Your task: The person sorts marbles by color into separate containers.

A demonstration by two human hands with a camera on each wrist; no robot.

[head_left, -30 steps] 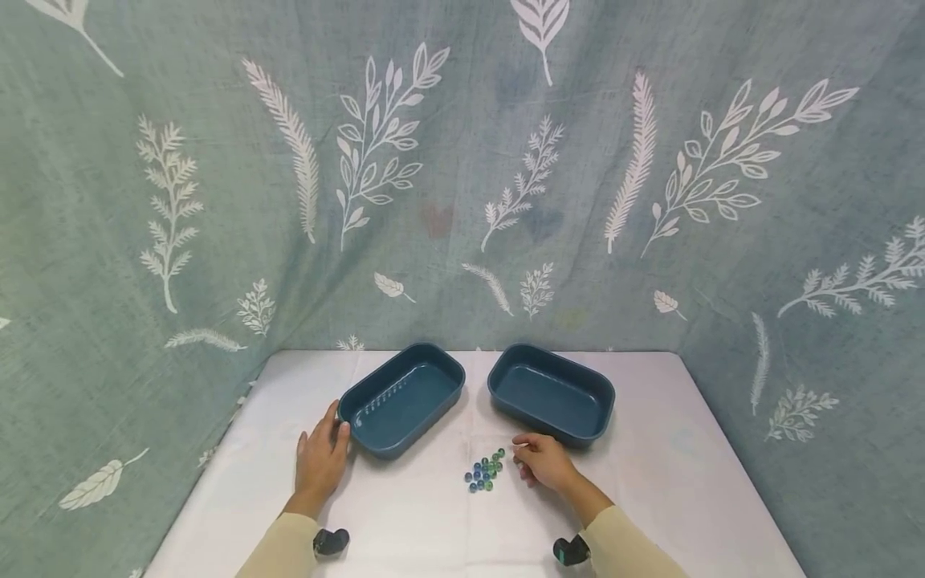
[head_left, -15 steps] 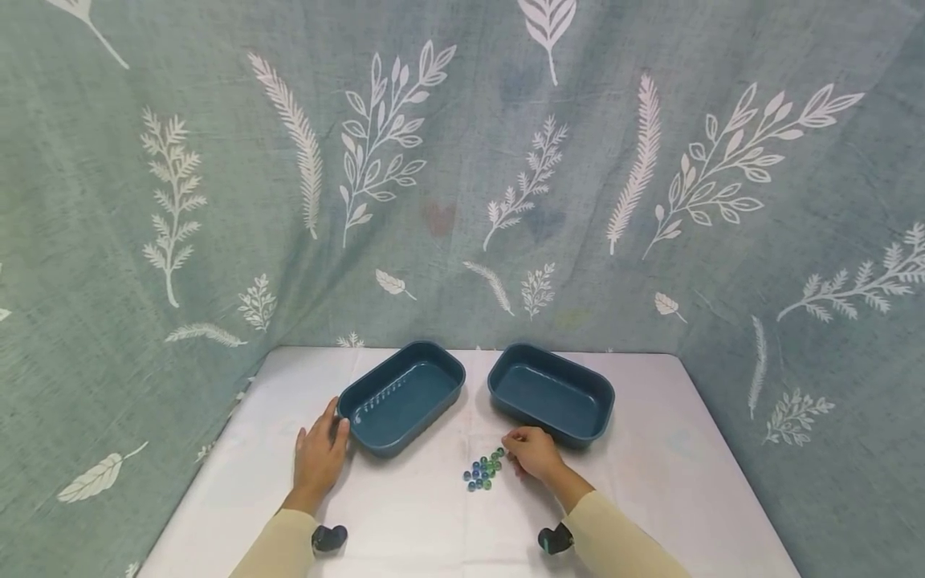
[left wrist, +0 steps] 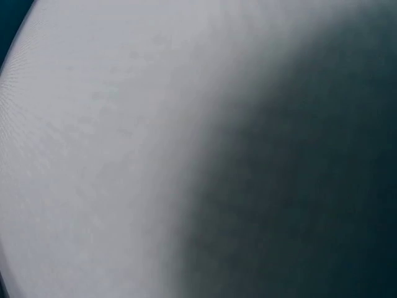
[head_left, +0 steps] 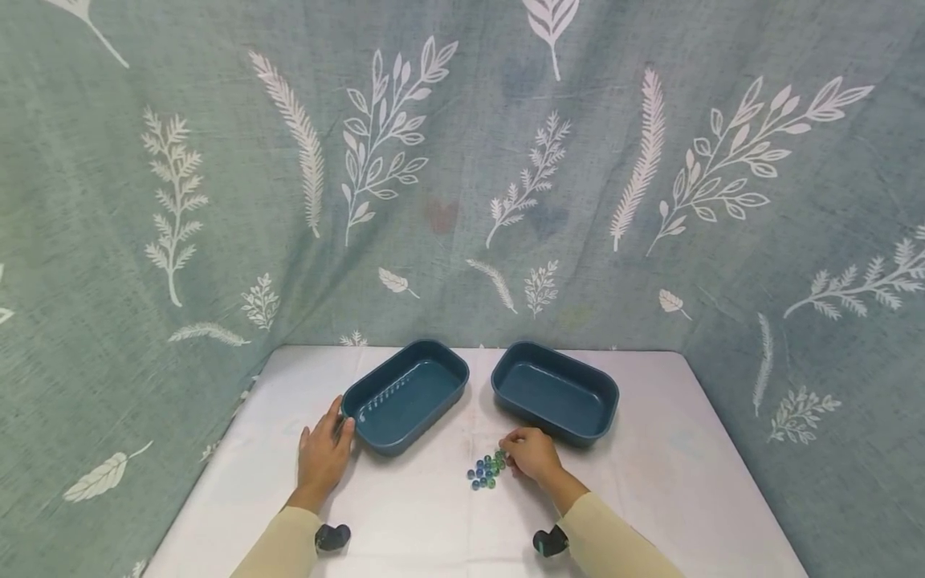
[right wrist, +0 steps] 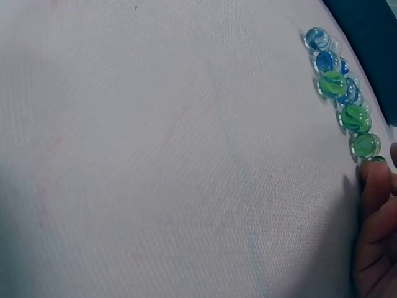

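Note:
Two dark blue rectangular dishes stand at the back of the table, a left dish (head_left: pixel 393 441) and a right dish (head_left: pixel 556 427). My left hand (head_left: pixel 323 457) rests with relaxed fingers against the near left end of the left dish. Several glass marbles (head_left: pixel 480 474), green and blue, lie clustered in front of the dishes. At the cluster's far right end, the fingertips of my right hand (head_left: pixel 535 456) pinch a green marble (right wrist: pixel 378 159), mostly hidden behind a finger. Other green marbles (right wrist: pixel 355 118) sit close beside those fingers in the right wrist view.
A white cloth (head_left: pixel 412 522) covers the table. Green leaf-patterned fabric (head_left: pixel 462 177) hangs behind it and along both sides. The left wrist view has only white cloth and a blurred dark area.
My right hand has moved a little left, from beside the marbles to the green one at the end, and its fingers have closed on it. The left hand stays at the left dish.

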